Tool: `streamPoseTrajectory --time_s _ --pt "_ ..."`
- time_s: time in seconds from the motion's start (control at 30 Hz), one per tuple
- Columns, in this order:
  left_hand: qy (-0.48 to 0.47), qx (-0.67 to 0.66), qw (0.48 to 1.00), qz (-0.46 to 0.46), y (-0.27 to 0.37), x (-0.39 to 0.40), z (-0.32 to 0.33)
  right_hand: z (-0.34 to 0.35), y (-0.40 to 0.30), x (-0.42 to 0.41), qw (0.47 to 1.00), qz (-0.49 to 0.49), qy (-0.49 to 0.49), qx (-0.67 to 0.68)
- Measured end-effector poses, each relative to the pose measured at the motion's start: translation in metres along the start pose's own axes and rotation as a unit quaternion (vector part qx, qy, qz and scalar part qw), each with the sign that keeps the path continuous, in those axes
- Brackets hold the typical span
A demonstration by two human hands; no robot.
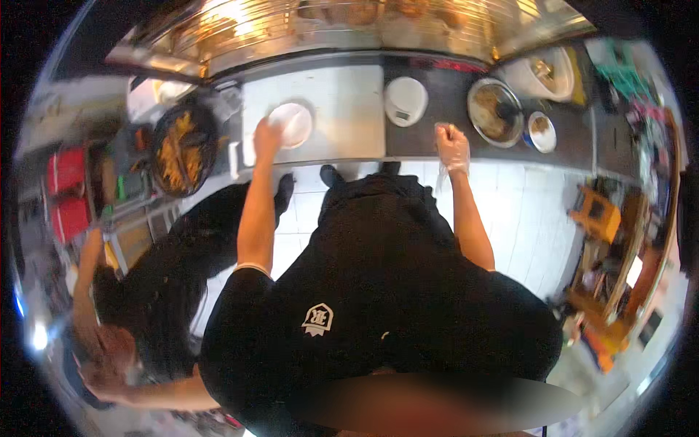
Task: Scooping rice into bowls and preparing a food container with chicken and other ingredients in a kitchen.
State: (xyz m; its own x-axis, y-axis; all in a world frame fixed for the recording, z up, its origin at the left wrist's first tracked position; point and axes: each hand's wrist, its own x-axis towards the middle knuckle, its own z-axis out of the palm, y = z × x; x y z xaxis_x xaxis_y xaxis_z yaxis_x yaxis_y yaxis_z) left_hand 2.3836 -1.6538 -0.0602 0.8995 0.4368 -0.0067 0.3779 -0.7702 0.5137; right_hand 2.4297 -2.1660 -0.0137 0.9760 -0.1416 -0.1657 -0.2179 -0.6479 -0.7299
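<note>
My left hand [267,140] grips the near left rim of a white round bowl [295,125], which is over a white cutting board [349,120]. My right hand [452,146], in a clear plastic glove, is curled above the counter's front edge; whether it holds something small cannot be told. Between the hands, a white round kitchen scale [406,101] lies on the dark counter. To the right of my right hand stand a metal bowl [474,128] with brown food and a small white bowl [550,143] with brown contents.
A dark pan [158,169] of orange-brown food sits at the left. A white tub [566,74] with food stands at the back right. Lit wire racks [327,33] rise behind the counter. A co-worker [180,257] in dark clothes is close on my left. An orange stool [598,213] stands right.
</note>
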Motion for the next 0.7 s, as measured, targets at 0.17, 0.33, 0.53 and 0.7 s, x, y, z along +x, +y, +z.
streamPoseTrajectory --time_s 0.17,0.33,0.53,0.7 --pt "-0.116 0.004 0.993 0.018 0.102 0.009 -0.012 -0.108 0.053 0.030 0.943 0.028 0.254 -0.216" --pt "-0.125 -0.059 0.975 0.176 0.244 0.002 0.027 -0.188 0.077 0.081 0.934 0.026 0.191 -0.301" --pt "-0.122 -0.109 0.975 0.148 0.314 0.005 0.128 -0.191 0.068 0.120 0.932 -0.035 0.129 -0.336" --pt "-0.146 -0.110 0.980 0.080 0.308 0.004 0.137 -0.187 0.087 0.141 0.928 -0.081 0.080 -0.356"
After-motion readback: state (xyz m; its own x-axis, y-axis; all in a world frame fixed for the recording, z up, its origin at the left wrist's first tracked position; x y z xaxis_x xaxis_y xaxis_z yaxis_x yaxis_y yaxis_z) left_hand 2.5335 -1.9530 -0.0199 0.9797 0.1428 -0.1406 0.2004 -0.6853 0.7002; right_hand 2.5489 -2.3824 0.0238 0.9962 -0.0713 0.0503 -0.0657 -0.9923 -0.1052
